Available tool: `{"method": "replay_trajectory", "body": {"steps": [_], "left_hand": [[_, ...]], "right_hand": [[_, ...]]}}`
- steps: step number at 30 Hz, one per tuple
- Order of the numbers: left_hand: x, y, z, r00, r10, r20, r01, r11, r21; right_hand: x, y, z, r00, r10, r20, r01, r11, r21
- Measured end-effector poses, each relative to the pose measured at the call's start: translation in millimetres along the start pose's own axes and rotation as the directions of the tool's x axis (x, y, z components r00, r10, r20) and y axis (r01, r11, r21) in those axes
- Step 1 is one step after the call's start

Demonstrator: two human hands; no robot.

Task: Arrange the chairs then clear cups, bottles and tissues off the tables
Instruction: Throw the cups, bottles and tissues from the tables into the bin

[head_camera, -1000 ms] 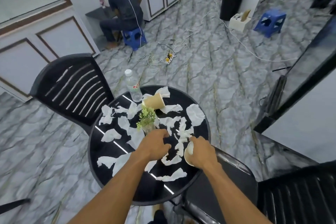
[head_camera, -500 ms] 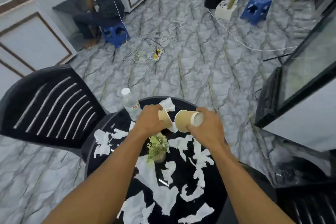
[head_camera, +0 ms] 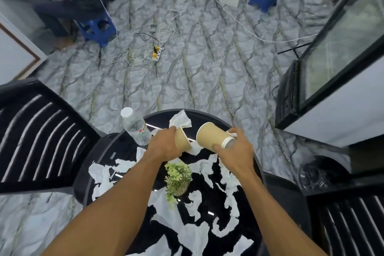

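Cups (head_camera: 213, 138) gripped, one per hand (head_camera: 166, 145).

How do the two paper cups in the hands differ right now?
The cup in the right hand shows its whole length, lying sideways with its white-rimmed end toward the right hand; the cup in the left hand is half hidden by the fingers. The right cup is clear of the tissues; the left cup has crumpled tissue against it. Both are tan paper cups, tipped over above the table.
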State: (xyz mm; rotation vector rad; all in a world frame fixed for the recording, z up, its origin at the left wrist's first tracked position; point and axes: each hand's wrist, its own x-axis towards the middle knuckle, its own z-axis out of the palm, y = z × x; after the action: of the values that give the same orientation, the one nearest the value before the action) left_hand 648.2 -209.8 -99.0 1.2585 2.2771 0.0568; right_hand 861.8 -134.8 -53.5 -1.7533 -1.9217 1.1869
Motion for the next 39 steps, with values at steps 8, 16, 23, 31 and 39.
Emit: {"method": "replay_trajectory", "body": {"steps": [8, 16, 23, 31, 39], "left_hand": [[-19.8, 34.3, -46.1, 0.989, -0.020, -0.149, -0.014, 0.974, -0.225], [-75.9, 180.0, -36.2, 0.973, 0.040, -0.227, -0.184, 0.733, -0.655], [-190.1, 340.9, 35.2, 0.938, 0.289, -0.190, -0.333, 0.600, -0.728], [-361.2, 480.9, 153.1, 0.766, 0.637, -0.082, -0.512, 0.528, -0.677], [-499.2, 553.0, 270.7, 0.539, 0.827, 0.158, -0.604, 0.510, -0.612]], "right_hand": [[-4.5, -9.5, -28.5, 0.987, 0.094, -0.129, -0.056, 0.962, 0.267], [-44.8, 39.2, -125.5, 0.908, 0.278, -0.315, 0.002, 0.747, 0.665], [-152.1, 157.6, -251.4, 0.834, 0.330, -0.443, 0.116, 0.679, 0.725], [-345.4, 313.5, -363.9, 0.604, 0.510, -0.613, 0.133, 0.693, 0.708], [-503.0, 448.1, -388.4, 0.300, 0.752, -0.587, 0.069, 0.597, 0.800]]}}
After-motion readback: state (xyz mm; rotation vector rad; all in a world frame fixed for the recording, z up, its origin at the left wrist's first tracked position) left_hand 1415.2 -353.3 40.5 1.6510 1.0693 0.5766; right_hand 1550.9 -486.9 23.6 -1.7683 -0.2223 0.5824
